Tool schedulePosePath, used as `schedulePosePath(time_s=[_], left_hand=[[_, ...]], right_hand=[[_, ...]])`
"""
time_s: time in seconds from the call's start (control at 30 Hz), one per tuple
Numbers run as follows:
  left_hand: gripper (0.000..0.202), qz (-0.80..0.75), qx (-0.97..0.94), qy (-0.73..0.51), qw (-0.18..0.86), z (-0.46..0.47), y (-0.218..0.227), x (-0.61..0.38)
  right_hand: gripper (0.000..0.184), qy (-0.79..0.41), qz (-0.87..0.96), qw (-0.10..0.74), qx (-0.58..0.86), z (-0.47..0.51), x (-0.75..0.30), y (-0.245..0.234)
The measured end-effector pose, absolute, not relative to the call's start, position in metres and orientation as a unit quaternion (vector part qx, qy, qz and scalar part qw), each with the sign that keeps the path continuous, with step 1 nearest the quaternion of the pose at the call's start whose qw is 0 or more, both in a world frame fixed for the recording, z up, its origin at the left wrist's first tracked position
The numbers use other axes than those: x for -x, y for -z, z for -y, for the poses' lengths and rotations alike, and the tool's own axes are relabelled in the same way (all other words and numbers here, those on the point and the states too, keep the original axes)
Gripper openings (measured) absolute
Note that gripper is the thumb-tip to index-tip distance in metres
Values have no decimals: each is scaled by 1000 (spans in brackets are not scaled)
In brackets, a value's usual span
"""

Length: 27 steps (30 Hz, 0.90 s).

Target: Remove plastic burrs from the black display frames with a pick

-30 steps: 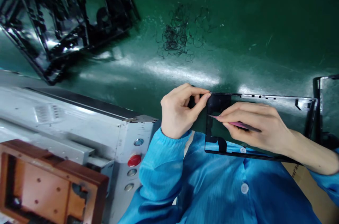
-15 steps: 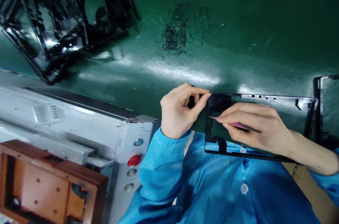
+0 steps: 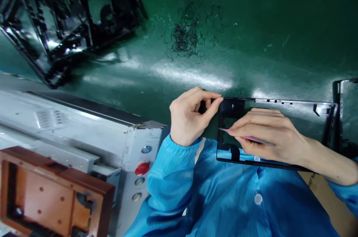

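A thin black rectangular plastic frame [image 3: 234, 107] is held in front of my blue jacket. My left hand [image 3: 188, 117] pinches its upper left corner between thumb and fingertips. Closed like a pen grip, my right hand [image 3: 272, 132] lies over the frame's opening with a slim pink pointed tool [image 3: 225, 130]. The tool's metal tip is at the inner side of the frame's left bar; whether it touches I cannot tell. My right palm and fingers hide part of the frame's middle.
Black curly shavings [image 3: 186, 37] lie on the green table [image 3: 265, 16]. Stacked black frames [image 3: 89, 39] stand at upper left, and another frame [image 3: 338, 114] is at the right edge. At lower left are a machine with a red button [image 3: 142, 168] and a brown fixture [image 3: 103, 196].
The pink tool's tip has moved a little down along the frame's left bar, with my right hand shifting slightly. My left hand keeps its pinch on the corner.
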<state>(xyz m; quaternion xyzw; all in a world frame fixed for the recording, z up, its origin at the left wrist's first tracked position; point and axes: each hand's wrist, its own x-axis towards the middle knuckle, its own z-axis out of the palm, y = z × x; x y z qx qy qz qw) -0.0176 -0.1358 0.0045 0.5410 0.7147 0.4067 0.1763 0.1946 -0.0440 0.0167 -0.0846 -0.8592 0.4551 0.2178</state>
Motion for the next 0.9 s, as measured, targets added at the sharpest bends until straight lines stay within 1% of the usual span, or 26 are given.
schedulePosePath(time_s=[0.17, 0.4, 0.8, 0.9], left_hand=[[4, -714, -539, -410, 178, 136, -4, 18], [5, -715, -541, -407, 173, 136, -3, 18], [6, -717, -536, -413, 169, 135, -3, 17], [6, -719, -532, -414, 169, 135, -3, 16]], right_hand=[[13, -451, 858, 228, 90, 44, -195, -16], [12, -449, 865, 208, 77, 44, -197, -16], [15, -448, 875, 184, 1, 53, -200, -16], [14, -449, 875, 181, -5, 57, -202, -13]])
